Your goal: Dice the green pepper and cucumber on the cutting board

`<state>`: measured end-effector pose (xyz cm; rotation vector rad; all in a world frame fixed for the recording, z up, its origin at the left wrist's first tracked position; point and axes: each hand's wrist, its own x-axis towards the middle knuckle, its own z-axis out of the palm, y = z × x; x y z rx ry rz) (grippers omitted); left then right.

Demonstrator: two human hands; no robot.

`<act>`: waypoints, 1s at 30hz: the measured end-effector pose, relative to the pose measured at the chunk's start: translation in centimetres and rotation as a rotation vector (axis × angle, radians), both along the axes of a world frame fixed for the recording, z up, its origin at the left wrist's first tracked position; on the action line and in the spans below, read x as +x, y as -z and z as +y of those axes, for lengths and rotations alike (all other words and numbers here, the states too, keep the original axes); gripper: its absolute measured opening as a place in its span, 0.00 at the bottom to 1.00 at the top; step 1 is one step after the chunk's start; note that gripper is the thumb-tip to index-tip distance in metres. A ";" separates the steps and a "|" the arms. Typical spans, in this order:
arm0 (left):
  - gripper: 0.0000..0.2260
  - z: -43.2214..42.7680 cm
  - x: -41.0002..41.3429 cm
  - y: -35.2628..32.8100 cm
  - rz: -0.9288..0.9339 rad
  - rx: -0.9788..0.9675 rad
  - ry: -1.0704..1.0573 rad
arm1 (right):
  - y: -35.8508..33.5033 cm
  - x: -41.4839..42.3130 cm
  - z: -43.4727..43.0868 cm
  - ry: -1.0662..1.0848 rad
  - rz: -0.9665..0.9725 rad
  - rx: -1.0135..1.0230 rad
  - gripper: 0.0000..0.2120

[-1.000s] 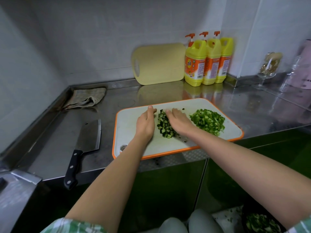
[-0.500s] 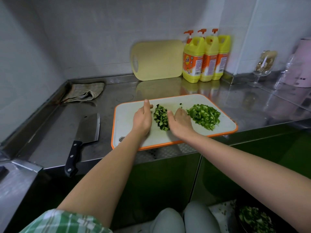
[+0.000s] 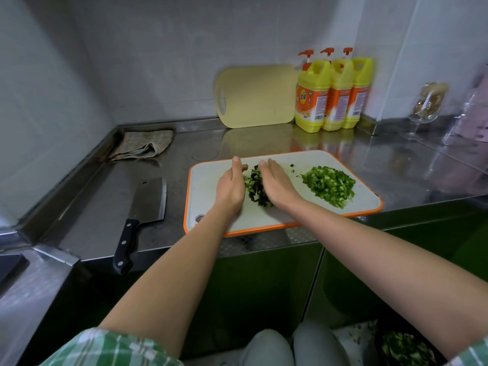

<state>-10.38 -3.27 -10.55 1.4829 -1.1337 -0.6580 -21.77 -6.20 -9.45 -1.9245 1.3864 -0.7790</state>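
Left hand (image 3: 231, 186) and right hand (image 3: 277, 186), head view: both flat, fingers straight, cupping either side of the dark green diced cucumber pile (image 3: 256, 186) mid white orange-rimmed plastic cutting board (image 3: 208, 188). Bright green diced pepper heap (image 3: 328, 186) sits apart on the board's right. Black-handled steel cleaver (image 3: 148, 202) lies on the stainless tabletop (image 3: 100, 207), left of the board.

Home kitchen: steel counter (image 3: 396, 175), cleaver (image 3: 148, 204), dish-soap bottles (image 3: 333, 93).
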 end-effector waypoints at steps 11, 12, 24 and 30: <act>0.28 -1.8 0.6 -0.1 -0.020 0.031 -0.018 | 0.2 0.7 -1.6 -0.121 0.127 -0.004 0.30; 0.28 -2.0 0.6 -0.1 -0.019 0.032 -0.016 | -0.1 0.2 -2.2 -0.098 0.120 -0.037 0.30; 0.27 -3.3 0.6 -0.2 -0.039 0.039 -0.022 | 0.5 1.9 -4.5 0.046 0.363 -0.001 0.35; 0.28 -3.0 0.7 -0.1 -0.033 0.009 -0.010 | -0.1 0.7 -4.7 -0.020 0.198 -0.112 0.29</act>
